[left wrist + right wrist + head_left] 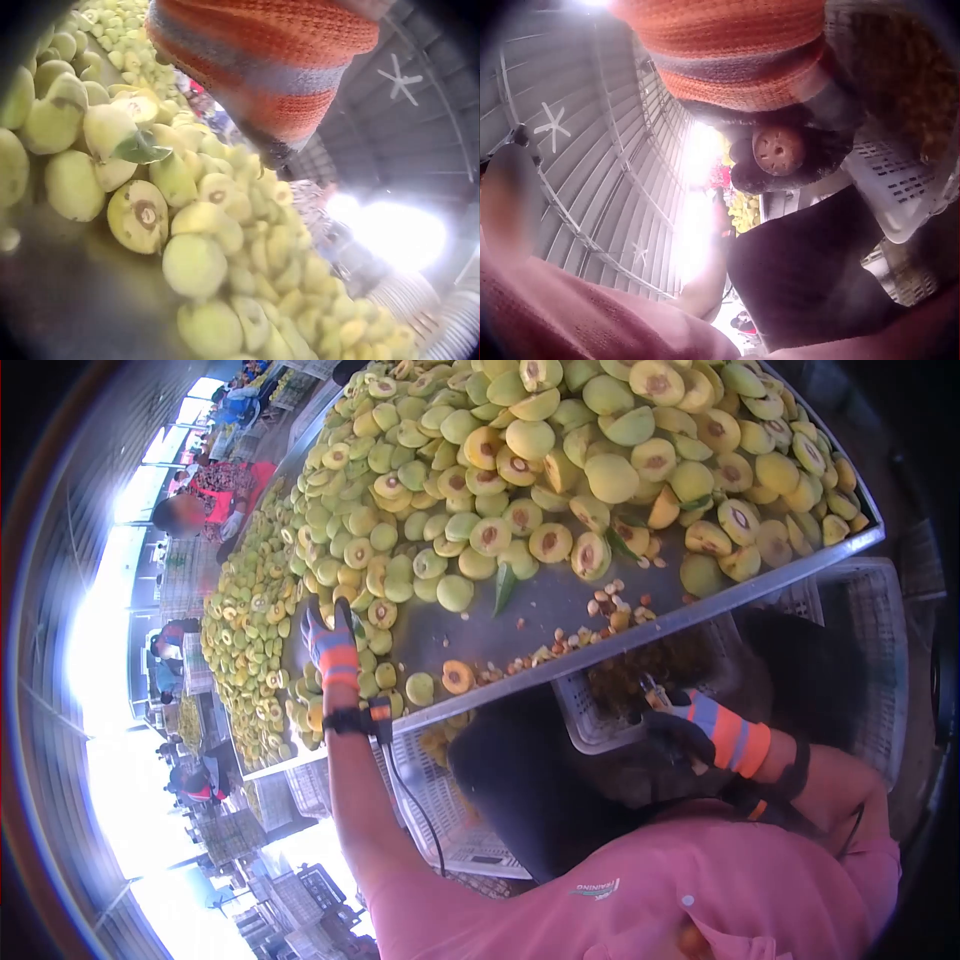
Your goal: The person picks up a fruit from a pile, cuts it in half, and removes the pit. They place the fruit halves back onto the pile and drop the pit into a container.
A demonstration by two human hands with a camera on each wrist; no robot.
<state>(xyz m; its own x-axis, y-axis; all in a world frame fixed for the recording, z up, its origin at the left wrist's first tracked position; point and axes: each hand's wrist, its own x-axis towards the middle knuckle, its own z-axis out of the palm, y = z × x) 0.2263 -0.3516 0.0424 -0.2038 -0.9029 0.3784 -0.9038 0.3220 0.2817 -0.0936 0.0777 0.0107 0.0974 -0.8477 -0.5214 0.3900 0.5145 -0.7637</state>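
My gloved left hand (333, 645) is over the metal table (480, 625), its fingers apart among halved yellow-green stone fruits (455, 592) that look like peaches. In the left wrist view the striped glove hides most of the fingers; fruit halves (139, 216) lie below it, some with brown pit centres. My gloved right hand (695, 730) grips a small hand tool with a metal tip (652, 688), held over a crate in front of my lap. The round end of its handle (778, 150) pokes out of the fist in the right wrist view.
The table has a raised metal rim (620, 637). Pit pieces (610, 605) are scattered along it. A white plastic crate (590, 735) with brownish contents stands below the rim; another crate (480, 845) is by my leg. Across the table's far left side is another person (215, 500).
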